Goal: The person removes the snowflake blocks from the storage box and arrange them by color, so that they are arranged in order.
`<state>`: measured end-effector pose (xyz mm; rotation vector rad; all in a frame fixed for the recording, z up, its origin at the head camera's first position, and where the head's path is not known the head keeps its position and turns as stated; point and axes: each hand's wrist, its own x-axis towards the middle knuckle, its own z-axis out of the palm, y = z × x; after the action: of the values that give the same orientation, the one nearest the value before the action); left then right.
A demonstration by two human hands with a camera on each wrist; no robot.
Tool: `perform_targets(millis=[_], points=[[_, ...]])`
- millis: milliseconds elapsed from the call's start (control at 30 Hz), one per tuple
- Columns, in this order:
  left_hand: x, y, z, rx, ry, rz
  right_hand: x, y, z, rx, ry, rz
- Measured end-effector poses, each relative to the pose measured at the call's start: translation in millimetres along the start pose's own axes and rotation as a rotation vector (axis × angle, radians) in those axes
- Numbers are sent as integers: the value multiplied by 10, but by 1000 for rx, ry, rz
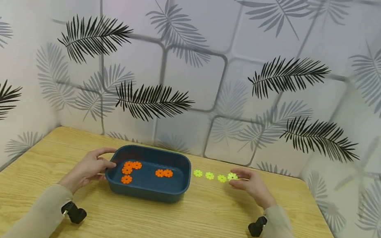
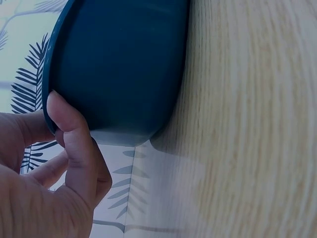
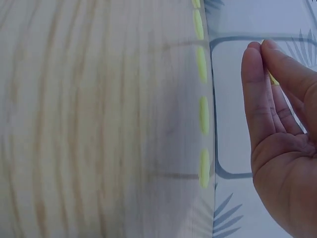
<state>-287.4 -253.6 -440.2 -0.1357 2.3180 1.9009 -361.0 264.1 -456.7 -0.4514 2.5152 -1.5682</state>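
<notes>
A dark blue plastic tub (image 1: 146,194) stands on the table, with several orange notched flower-shaped discs (image 1: 126,179) lying on its floor. My left hand (image 1: 91,167) grips the tub's left end, thumb over the rim and fingers outside; the left wrist view shows this hand (image 2: 69,163) at the rim. To the right of the tub, yellow-green notched discs (image 1: 209,175) lie in a row. Above the row's right part, my right hand (image 1: 251,185) pinches a yellow-green disc (image 1: 232,177). Fingers hide most of that disc (image 3: 274,79) in the right wrist view.
The light wood table (image 1: 195,232) reaches back to a wall (image 1: 193,78) covered in leaf-patterned paper. The row of discs (image 3: 204,115) runs near the table's back edge. Small black wrist cameras (image 1: 76,214) sit on both forearms.
</notes>
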Motion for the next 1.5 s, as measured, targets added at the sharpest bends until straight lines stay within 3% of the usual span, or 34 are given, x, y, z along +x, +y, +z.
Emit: perform_targets(millis=[200, 500, 800, 1200, 1500], points=[[13, -6, 1, -8, 0, -9, -40, 20, -125, -21, 1, 10], [2, -29, -3, -4, -6, 2, -106, 91, -265, -9, -64, -54], [20, -16, 13, 0, 10, -11, -170, 172, -427, -122, -44, -22], [36, -13, 8, -2, 21, -23, -219, 303, -614, -172, -12, -1], [26, -8, 4, 3, 18, -19, -249, 364, -700, -305, -14, -9]])
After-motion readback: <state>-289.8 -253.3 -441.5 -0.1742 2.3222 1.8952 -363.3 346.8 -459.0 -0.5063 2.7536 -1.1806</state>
